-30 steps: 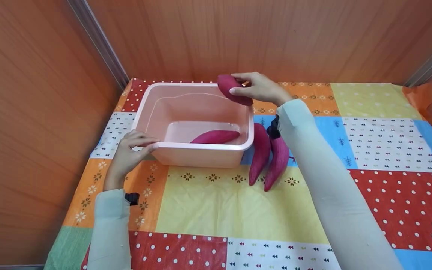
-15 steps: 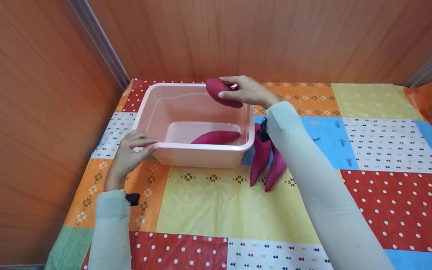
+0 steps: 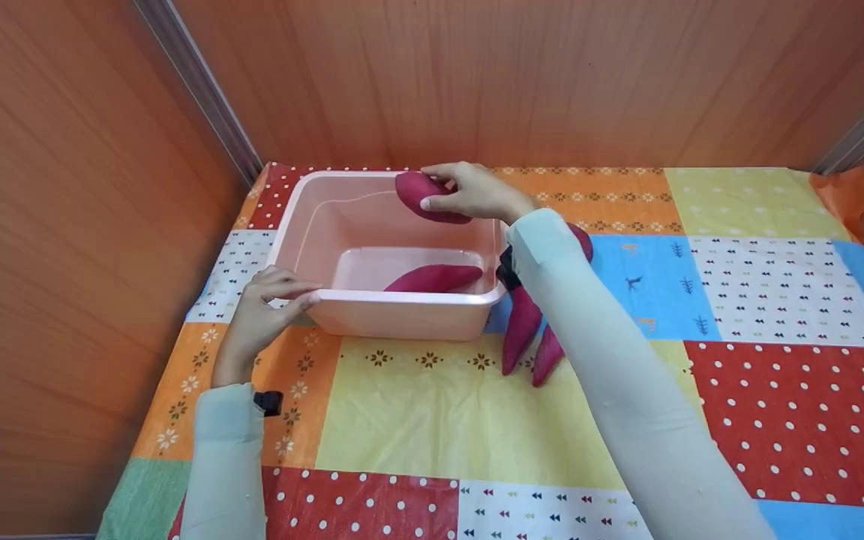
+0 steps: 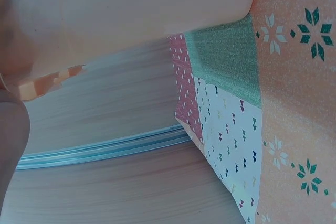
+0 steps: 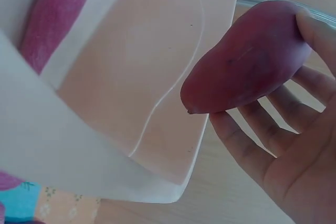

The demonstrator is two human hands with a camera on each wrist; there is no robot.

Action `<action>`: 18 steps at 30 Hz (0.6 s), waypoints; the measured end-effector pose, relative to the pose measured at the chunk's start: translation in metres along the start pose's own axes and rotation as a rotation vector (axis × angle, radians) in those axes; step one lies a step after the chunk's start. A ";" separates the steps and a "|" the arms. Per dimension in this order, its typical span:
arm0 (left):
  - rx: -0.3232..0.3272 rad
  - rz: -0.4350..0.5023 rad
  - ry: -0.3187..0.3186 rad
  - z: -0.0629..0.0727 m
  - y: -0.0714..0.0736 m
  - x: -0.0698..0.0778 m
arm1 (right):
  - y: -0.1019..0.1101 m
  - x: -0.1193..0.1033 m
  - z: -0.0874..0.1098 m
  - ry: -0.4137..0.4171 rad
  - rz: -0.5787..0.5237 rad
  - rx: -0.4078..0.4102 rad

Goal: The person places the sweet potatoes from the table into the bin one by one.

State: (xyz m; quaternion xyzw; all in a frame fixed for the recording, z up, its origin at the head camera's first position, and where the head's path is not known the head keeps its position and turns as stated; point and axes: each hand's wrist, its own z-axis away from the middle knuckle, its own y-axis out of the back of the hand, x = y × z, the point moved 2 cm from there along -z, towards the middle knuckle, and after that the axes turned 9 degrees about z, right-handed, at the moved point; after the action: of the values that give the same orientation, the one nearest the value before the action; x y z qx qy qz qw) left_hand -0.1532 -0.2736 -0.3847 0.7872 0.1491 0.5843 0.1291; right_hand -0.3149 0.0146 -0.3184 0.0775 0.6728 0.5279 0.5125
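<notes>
My right hand [image 3: 473, 193] grips a plump purple-red sweet potato [image 3: 423, 199] over the back right of a pink plastic tub [image 3: 402, 319]. In the right wrist view the thumb and fingers hold this sweet potato [image 5: 247, 59] at its sides, beside the tub's rim. My left hand [image 3: 261, 306] pinches the tub's rim at the front left corner. Inside the tub, a longer sweet potato [image 3: 438, 278] lies on the bottom near the front wall. In the left wrist view the tub's outer wall [image 4: 126, 9] fills the upper part.
Two slender sweet potatoes, one nearer the tub [image 3: 522, 330] and one beyond it [image 3: 548, 358], lie right of the tub, partly behind my right sleeve. A rounded purple-red end [image 3: 582, 240] shows past that sleeve. A patchwork cloth [image 3: 447, 412] lies underneath; wood-grain panels [image 3: 552, 82] stand behind.
My right hand has moved left and slightly down with the sweet potato, from above the tub's right rim to over its inside. The left hand stays on the rim.
</notes>
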 end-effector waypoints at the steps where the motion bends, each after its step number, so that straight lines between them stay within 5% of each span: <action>1: 0.001 0.001 0.001 0.000 0.000 0.001 | -0.001 0.000 -0.001 -0.003 -0.004 -0.001; 11: -0.010 0.031 0.002 -0.002 0.000 0.001 | -0.004 0.003 -0.005 -0.045 0.001 -0.007; 18: -0.004 0.026 -0.030 -0.007 0.004 -0.032 | -0.005 0.004 -0.006 -0.066 0.009 -0.004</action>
State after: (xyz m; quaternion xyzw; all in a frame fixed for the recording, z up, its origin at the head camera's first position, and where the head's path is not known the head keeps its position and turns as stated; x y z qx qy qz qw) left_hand -0.1686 -0.2890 -0.4095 0.7974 0.1357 0.5744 0.1255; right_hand -0.3190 0.0118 -0.3249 0.0967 0.6542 0.5286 0.5322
